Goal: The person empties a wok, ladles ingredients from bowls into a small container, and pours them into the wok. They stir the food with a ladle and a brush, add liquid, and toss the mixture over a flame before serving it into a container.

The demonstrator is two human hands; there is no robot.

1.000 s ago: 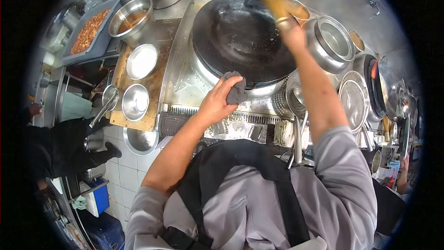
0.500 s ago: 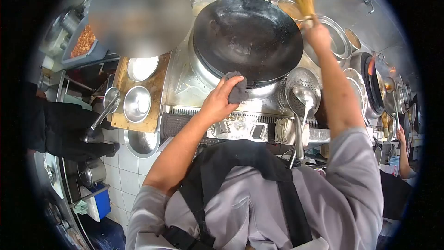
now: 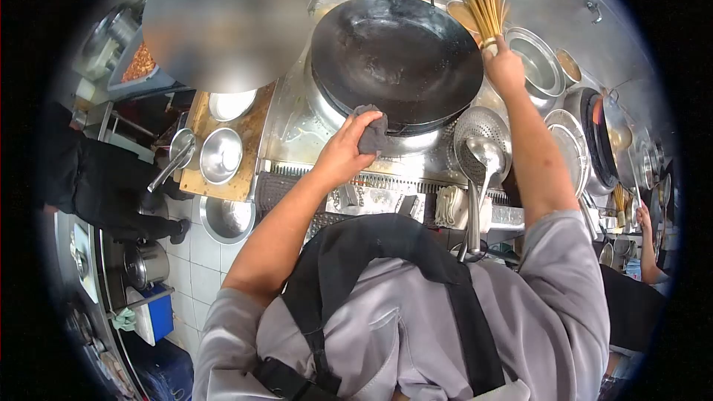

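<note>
Bright; edges fisheye-warped, fading black.

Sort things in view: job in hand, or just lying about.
Apparently in use:
yellow bristle brush, in the right hand
crumpled dark grey cloth, in the left hand
round black metal wok

Likely lying about:
round perforated metal strainer
shiny metal ladle
folded cream cloth

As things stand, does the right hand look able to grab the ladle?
Probably not immediately: the right hand is gripping the yellow brush, which it would likely have to put down first. Otherwise the way looks free: the ladle lies over the perforated skimmer, with nothing seen on top.
</note>
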